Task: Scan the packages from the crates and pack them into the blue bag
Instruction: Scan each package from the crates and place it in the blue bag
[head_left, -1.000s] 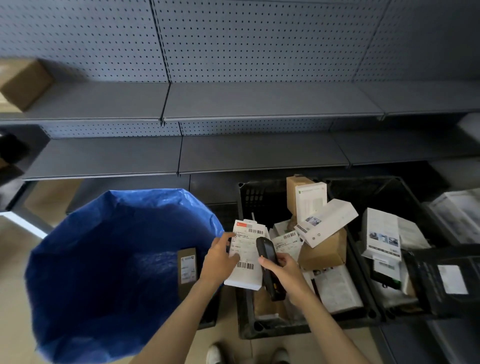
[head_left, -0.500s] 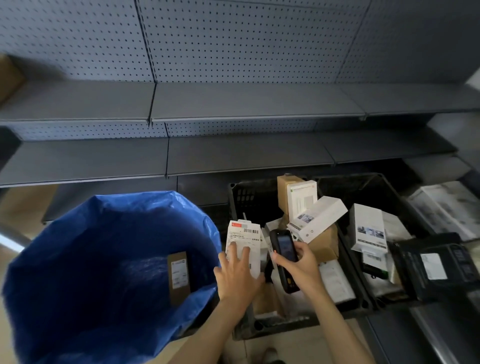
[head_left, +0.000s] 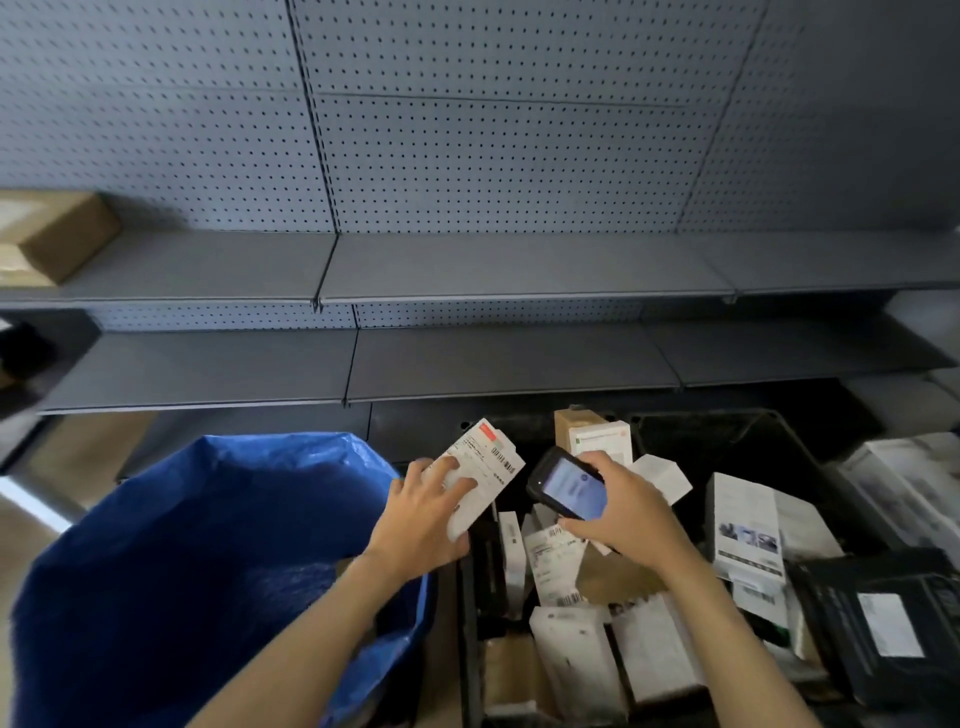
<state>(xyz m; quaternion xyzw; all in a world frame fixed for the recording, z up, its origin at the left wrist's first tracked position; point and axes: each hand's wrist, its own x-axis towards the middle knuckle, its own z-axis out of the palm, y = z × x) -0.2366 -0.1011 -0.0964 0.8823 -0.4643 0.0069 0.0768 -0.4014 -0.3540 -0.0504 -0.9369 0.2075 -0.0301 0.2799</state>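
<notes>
My left hand (head_left: 423, 512) holds a white labelled package (head_left: 480, 470) with a red stripe and barcodes, tilted, between the blue bag and the left crate. My right hand (head_left: 621, 506) grips a black handheld scanner (head_left: 569, 488) with its lit screen facing me, just right of the package. The big blue bag (head_left: 182, 561) stands open at the lower left. Two black crates (head_left: 470, 597) on the right are full of white and brown boxes (head_left: 745, 519).
Grey metal shelves (head_left: 467, 270) with a pegboard back run across the view above the crates. A brown cardboard box (head_left: 52, 234) sits on the upper shelf at far left. A black box with a white label (head_left: 883, 623) lies at the lower right.
Both hands have risen. The package now tilts to the right in my left hand, and the scanner has turned so its screen faces me. The brown box inside the bag is now hidden.
</notes>
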